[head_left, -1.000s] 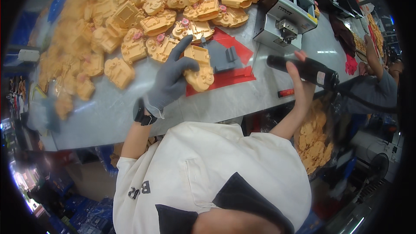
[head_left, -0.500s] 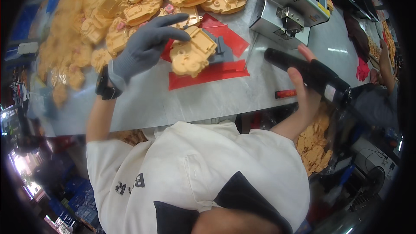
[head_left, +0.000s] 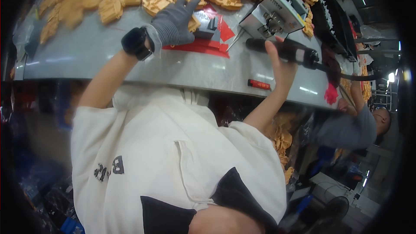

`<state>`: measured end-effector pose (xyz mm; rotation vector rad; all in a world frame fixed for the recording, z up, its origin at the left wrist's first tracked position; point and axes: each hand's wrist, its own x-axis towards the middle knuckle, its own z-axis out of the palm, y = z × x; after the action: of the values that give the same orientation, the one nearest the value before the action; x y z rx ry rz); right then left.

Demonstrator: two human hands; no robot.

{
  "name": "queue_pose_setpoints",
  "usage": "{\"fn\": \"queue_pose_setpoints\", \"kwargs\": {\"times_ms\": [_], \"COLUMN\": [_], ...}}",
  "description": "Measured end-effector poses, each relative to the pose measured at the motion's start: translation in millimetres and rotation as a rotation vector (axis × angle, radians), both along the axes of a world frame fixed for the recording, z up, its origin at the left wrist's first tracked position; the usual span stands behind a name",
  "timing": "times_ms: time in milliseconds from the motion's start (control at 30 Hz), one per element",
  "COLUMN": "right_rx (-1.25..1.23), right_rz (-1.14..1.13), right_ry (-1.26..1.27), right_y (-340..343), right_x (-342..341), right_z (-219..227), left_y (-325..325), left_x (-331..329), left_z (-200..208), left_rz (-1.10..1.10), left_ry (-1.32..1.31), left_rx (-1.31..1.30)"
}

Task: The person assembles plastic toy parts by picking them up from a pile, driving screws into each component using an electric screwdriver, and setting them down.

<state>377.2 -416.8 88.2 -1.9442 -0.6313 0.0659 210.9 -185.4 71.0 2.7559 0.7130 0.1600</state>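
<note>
My left hand point(head_left: 173, 22), in a grey glove, is closed on a yellow plastic housing point(head_left: 193, 23) and covers most of it. The housing lies against a dark grey block point(head_left: 207, 30), a fixture by its look, with red tape point(head_left: 201, 48) around it on the table. My right hand point(head_left: 281, 63), bare, grips a black electric screwdriver point(head_left: 286, 51). Its cable trails off to the right, and its tip end points left, just in front of a grey box-shaped machine point(head_left: 269, 15), apparently a screw feeder.
Several yellow housings point(head_left: 158, 1), some with pink-red pieces, lie heaped along the table's point(head_left: 99, 56) far side. A red marker-like stick point(head_left: 259, 84) lies near the front edge. At the right are a black tray point(head_left: 331, 19), a pink glove point(head_left: 331, 93) and another person point(head_left: 346, 125).
My left hand has brought the yellow housing down to the grey block. The screwdriver stays in my right hand, nearer the machine. The view has shifted, showing more of the person at right.
</note>
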Motion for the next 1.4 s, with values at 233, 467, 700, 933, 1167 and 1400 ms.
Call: {"fn": "queue_pose_setpoints", "kwargs": {"times_ms": [233, 467, 700, 933, 1167, 1400], "right_rx": [0.045, 0.103, 0.038, -0.002, -0.063, 0.041], "right_rz": [0.041, 0.01, -0.042, 0.003, 0.04, -0.145], "right_ry": [0.088, 0.096, -0.136, -0.038, -0.092, 0.123], "right_y": [-6, 4, 20, 18, 21, 25], "right_x": [1, -1, 6, -3, -4, -21], "right_z": [-3, -8, -18, -6, -4, -1], "left_y": [6, 32, 59, 78, 59, 97], "left_x": [28, 47, 45, 40, 48, 7], "left_z": [15, 4, -12, 24, -13, -11], "left_rz": [-0.518, -0.663, -0.508, -0.572, -0.524, -0.132], "left_ry": [-0.141, -0.068, -0.567, -0.856, -0.461, -1.087], "left_rx": [0.119, 0.027, -0.878, -0.478, -0.019, -0.601]}}
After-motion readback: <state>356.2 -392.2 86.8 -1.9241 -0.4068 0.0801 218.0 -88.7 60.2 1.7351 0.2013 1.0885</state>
